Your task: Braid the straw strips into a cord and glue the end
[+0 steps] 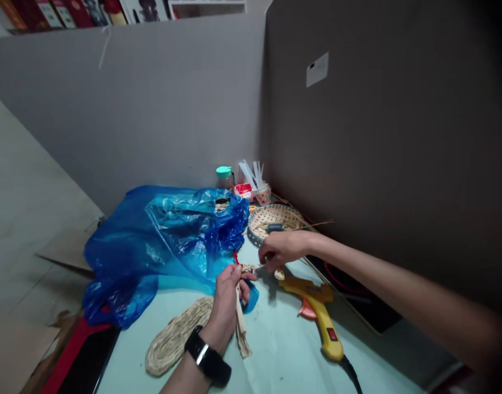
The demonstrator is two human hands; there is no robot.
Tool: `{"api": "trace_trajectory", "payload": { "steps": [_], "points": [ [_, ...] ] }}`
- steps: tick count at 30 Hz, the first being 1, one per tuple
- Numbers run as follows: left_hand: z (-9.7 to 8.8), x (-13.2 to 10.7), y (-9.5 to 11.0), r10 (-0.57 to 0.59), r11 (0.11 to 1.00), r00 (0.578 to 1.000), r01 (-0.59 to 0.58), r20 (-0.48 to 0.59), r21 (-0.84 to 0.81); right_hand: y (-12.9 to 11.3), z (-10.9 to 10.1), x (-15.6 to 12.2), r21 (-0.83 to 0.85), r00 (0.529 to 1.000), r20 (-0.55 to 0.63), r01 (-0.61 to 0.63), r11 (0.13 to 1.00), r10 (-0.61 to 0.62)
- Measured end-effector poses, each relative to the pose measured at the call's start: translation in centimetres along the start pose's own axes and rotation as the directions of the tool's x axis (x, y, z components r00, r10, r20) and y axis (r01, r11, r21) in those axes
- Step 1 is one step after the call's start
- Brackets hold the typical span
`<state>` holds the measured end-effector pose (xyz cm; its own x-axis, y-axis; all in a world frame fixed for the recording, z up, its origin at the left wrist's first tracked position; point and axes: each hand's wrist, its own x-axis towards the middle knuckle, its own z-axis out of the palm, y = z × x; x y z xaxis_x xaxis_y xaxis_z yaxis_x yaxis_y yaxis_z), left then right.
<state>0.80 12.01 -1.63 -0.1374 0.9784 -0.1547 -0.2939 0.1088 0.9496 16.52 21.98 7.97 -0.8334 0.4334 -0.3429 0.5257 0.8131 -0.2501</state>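
Observation:
My left hand [229, 295], with a black watch on the wrist, is closed round a bundle of pale straw strips [241, 323] that hangs down over the table. My right hand [280, 249] reaches in from the right and pinches the upper end of the same strips near the left hand's fingertips. A flat oval mat of coiled straw [174, 336] lies just left of my left wrist. A yellow glue gun [318, 314] lies on the table under my right forearm.
A big crumpled blue plastic bag [164, 241] fills the left of the pale green table [283, 355]. Behind it stand a woven basket [271, 219], a cup of sticks [261, 191] and a teal-lidded jar [224, 176]. Grey partition walls close the back and right.

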Motion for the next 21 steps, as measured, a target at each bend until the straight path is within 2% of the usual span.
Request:
{"api": "trace_trajectory", "payload": {
  "steps": [4,7,9,12,16,18,21],
  "points": [
    [-0.3,0.2,0.2,-0.059,0.998,0.998,0.058,0.025,0.005,-0.8,-0.5,-0.4,-0.222,0.978,-0.203,-0.093,0.971,0.047],
    [-0.4,0.3,0.3,-0.104,0.995,0.994,0.104,0.025,0.005,-1.6,-1.1,0.6,-0.332,0.931,-0.364,-0.124,0.935,-0.006],
    [-0.4,0.3,0.3,-0.131,0.991,0.991,0.131,0.020,-0.002,-1.8,-1.3,1.8,-0.369,0.901,-0.429,-0.109,0.923,-0.065],
    [-0.5,0.4,0.5,-0.159,0.987,0.987,0.159,0.021,-0.013,-1.2,-0.8,4.0,-0.381,0.876,-0.464,-0.066,0.922,-0.130],
    [-0.8,0.6,0.8,-0.195,0.980,0.979,0.196,0.064,-0.018,1.1,0.8,6.6,-0.328,0.879,-0.449,0.006,0.945,-0.161],
    [-1.0,0.7,0.8,-0.212,0.976,0.974,0.215,0.084,-0.021,2.3,1.3,7.0,-0.281,0.884,-0.432,0.055,0.958,-0.177],
    [-1.1,0.6,0.8,-0.226,0.973,0.970,0.229,0.085,-0.026,3.5,1.0,5.9,-0.212,0.877,-0.439,0.113,0.971,-0.197]
  ]
}}
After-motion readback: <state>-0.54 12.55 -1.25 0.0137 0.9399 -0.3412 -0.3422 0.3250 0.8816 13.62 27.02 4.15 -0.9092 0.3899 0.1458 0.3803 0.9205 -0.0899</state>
